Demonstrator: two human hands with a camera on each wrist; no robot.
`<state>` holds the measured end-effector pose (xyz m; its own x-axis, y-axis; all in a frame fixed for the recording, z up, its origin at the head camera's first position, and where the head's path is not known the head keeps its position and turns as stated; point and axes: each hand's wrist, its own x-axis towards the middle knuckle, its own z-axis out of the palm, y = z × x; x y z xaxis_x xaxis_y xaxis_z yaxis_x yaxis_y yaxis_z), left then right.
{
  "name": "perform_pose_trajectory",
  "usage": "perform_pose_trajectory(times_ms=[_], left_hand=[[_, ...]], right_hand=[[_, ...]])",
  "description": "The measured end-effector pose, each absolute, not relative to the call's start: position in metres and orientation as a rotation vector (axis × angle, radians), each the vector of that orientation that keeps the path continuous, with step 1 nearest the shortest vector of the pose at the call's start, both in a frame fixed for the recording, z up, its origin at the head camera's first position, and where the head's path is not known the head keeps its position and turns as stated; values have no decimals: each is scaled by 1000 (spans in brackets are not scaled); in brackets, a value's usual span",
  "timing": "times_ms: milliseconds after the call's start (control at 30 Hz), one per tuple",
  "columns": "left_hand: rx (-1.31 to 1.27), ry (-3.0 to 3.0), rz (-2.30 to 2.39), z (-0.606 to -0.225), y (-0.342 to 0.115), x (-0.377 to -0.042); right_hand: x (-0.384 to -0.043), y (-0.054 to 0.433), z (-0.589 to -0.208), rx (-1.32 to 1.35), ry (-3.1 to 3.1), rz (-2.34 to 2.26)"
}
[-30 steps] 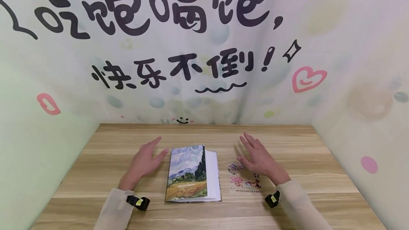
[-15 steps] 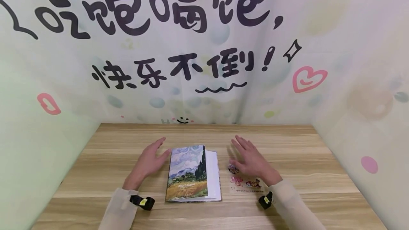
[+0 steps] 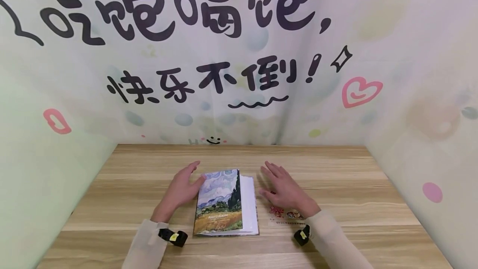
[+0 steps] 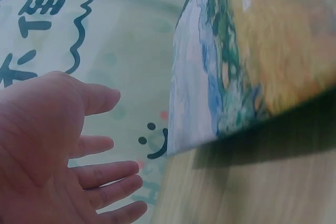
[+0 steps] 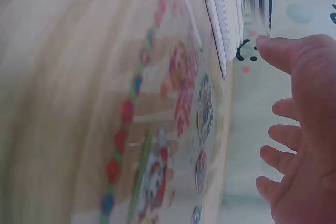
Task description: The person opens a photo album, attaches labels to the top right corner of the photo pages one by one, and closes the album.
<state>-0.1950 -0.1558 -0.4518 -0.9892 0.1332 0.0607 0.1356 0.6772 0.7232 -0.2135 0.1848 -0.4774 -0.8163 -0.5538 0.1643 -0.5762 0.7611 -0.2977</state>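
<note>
Your photo album [image 3: 218, 206] lies on the table [image 3: 112, 219] between your hands, its front cover a little ajar and white pages [image 3: 249, 209] showing along the right side. Your left hand [image 3: 181, 188] is spread loosely by the cover's left edge, and your right hand [image 3: 285, 186] is just as wide, over the far part of the clear sticker sheet [image 3: 276, 211]; neither holds anything. You look to be at the point of setting up around the album, with no grip made yet. The next move probably calls for steadying the spine side with your left hand and getting your right fingers under the loose cover, without dragging the sheet along.

From the head, your left thumb seems to overlap the album's top corner, but the left wrist view shows a gap there. The right wrist view adds the space between cover and pages, and the sheet's round stickers, which your right hand hides from above
</note>
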Motion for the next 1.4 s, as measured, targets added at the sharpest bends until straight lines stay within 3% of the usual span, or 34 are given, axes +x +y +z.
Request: perform_pose_trajectory(times_ms=[1100, 1400], left_hand=[[-341, -2882, -1240, -453, -103, -193], [-374, -2934, -1128, -453, -85, -185]], right_hand=[[-211, 150, -485, 1169, -2959, 574], [-210, 145, -486, 1129, -3051, 579]])
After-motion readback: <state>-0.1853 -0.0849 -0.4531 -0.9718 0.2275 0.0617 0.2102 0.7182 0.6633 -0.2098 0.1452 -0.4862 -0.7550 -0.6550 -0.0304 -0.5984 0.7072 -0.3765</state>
